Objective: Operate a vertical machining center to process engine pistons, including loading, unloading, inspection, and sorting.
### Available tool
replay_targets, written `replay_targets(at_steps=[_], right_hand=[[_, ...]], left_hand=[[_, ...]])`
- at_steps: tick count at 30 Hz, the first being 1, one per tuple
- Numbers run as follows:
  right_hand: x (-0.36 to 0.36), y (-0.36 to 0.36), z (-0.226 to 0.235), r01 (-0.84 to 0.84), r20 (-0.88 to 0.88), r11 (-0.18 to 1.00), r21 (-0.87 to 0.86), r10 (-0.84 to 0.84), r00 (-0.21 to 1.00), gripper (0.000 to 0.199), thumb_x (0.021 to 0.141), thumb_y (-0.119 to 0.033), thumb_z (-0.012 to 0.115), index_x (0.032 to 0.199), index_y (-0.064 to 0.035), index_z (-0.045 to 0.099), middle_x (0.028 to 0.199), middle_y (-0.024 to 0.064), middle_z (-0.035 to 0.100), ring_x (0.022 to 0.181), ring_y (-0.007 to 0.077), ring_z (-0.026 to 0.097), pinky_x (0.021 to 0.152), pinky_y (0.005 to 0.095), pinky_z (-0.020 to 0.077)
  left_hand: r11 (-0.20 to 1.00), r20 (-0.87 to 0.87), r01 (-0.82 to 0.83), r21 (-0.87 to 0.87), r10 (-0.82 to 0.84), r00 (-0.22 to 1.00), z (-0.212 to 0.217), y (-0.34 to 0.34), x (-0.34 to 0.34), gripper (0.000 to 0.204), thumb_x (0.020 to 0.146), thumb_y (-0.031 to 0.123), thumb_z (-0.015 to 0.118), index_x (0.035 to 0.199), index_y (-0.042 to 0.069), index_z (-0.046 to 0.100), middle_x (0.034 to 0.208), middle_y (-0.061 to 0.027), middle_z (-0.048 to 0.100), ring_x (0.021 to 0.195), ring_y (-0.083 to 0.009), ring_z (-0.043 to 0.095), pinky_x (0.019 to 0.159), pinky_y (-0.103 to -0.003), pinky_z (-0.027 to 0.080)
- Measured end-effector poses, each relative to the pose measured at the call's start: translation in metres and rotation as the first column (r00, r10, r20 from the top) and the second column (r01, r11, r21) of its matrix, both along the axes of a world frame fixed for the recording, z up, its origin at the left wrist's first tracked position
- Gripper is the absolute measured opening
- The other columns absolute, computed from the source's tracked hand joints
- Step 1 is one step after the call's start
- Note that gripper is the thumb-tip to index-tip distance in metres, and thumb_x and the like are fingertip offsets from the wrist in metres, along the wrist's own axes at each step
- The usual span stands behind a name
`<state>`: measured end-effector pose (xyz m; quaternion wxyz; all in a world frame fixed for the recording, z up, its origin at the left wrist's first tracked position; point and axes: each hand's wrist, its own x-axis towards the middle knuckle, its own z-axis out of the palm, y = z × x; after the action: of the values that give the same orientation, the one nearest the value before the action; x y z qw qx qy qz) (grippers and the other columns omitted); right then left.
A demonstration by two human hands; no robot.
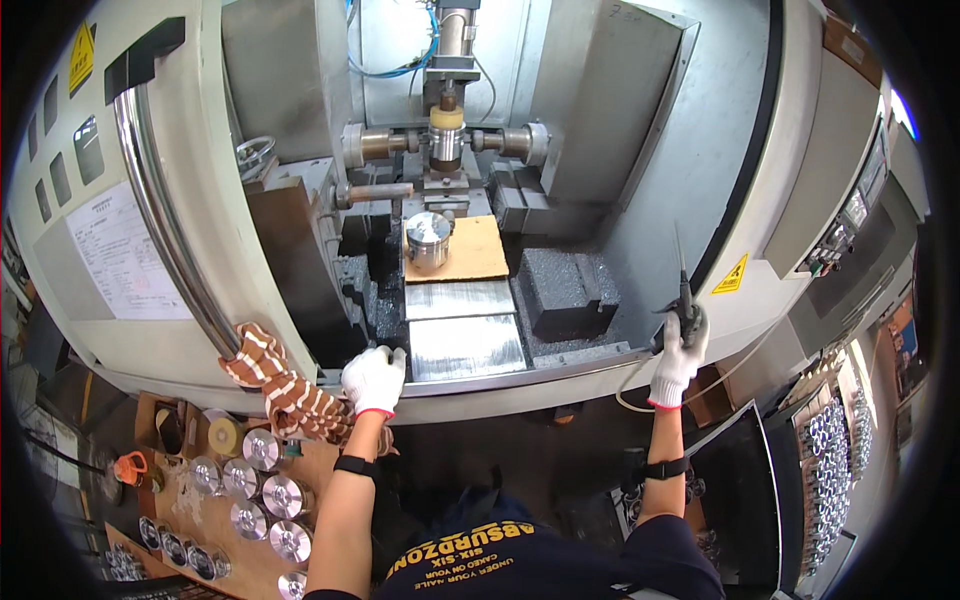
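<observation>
My right hand (677,360), in a white knit glove, is closed around a black air blow gun (686,308) at the right side of the machine opening. Its long thin nozzle points upward, and a pale hose hangs from it. My left hand (375,380), gloved too, rests with curled fingers at the front sill, beside a brown-and-white striped cloth (290,385). What lies under those fingers is hidden. Farther in, a shiny metal piston (428,241) stands on a tan board (482,250). Behind it, another piston (446,146) sits upright in the machine's fixture, between two side spindles.
Several pistons (284,496) stand on a brown worktable (200,440) at lower left. A chrome door handle (165,215) runs down the left door. Metal chips cover the block (568,285) inside the machine. Many metal parts (828,450) are stacked at far right.
</observation>
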<state>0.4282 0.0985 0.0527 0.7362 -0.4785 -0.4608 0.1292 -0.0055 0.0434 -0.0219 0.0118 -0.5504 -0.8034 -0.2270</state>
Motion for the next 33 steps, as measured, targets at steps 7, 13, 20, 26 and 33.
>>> replay_targets(at_steps=[7, 13, 20, 26, 33], right_hand=[[-0.116, -0.01, 0.039, -0.313, 0.23, 0.579, -0.753, 0.678, 0.698, 0.041, 0.094, -0.036, 0.066, 0.112, 0.0006, 0.066, 0.084, 0.0062, 0.069, 0.072, 0.0146, 0.06, 0.072, 0.0302, 0.0499], [-0.133, 0.027, 0.042, -0.074, 0.455, 0.6, -0.797, 0.676, 0.58, 0.049, 0.09, -0.05, 0.061, 0.1, -0.0024, 0.068, 0.087, 0.0222, 0.069, 0.088, 0.0407, 0.067, 0.074, 0.0446, 0.0489], [-0.135, 0.022, 0.05, -0.106, 0.397, 0.548, -0.829, 0.713, 0.578, 0.048, 0.091, -0.049, 0.06, 0.097, -0.0025, 0.068, 0.076, 0.0178, 0.067, 0.073, 0.0326, 0.066, 0.07, 0.0406, 0.0487], [-0.118, 0.005, 0.053, -0.076, 0.244, 0.314, -0.947, 0.849, 0.47, 0.051, 0.089, -0.051, 0.059, 0.098, -0.0018, 0.07, 0.074, 0.0166, 0.066, 0.071, 0.031, 0.066, 0.07, 0.0395, 0.0488], [-0.079, 0.004, 0.049, 0.038, 0.441, 0.516, -0.856, 0.688, 0.576, 0.048, 0.087, -0.048, 0.061, 0.099, -0.0017, 0.07, 0.077, 0.0184, 0.068, 0.074, 0.0333, 0.066, 0.071, 0.0413, 0.0492]], left_hand=[[0.989, 0.043, 0.002, -0.15, 0.004, 0.999, 0.01, 0.002, 0.0, 0.041, 0.091, 0.045, 0.056, 0.086, 0.009, 0.074, 0.088, -0.0132, 0.072, 0.089, -0.0333, 0.068, 0.079, -0.045, 0.053], [0.993, 0.06, -0.001, -0.121, 0.008, 0.998, 0.005, 0.001, 0.001, 0.037, 0.09, 0.042, 0.059, 0.079, 0.009, 0.072, 0.084, -0.0129, 0.071, 0.083, -0.0324, 0.069, 0.077, -0.044, 0.052], [0.987, 0.063, -0.009, -0.159, 0.02, 0.998, 0.007, 0.001, 0.0, 0.038, 0.09, 0.043, 0.058, 0.082, 0.01, 0.074, 0.086, -0.0125, 0.072, 0.086, -0.0323, 0.069, 0.078, -0.044, 0.053], [0.979, 0.065, -0.003, -0.202, 0.017, 0.998, 0.008, 0.002, 0.001, 0.038, 0.09, 0.044, 0.057, 0.085, 0.012, 0.075, 0.087, -0.0124, 0.072, 0.087, -0.0321, 0.07, 0.079, -0.044, 0.053], [0.984, 0.071, 0.005, -0.179, 0.008, 0.997, 0.007, 0.0, -0.001, 0.039, 0.09, 0.045, 0.057, 0.083, 0.011, 0.074, 0.087, -0.0128, 0.072, 0.085, -0.0329, 0.069, 0.078, -0.045, 0.053]])
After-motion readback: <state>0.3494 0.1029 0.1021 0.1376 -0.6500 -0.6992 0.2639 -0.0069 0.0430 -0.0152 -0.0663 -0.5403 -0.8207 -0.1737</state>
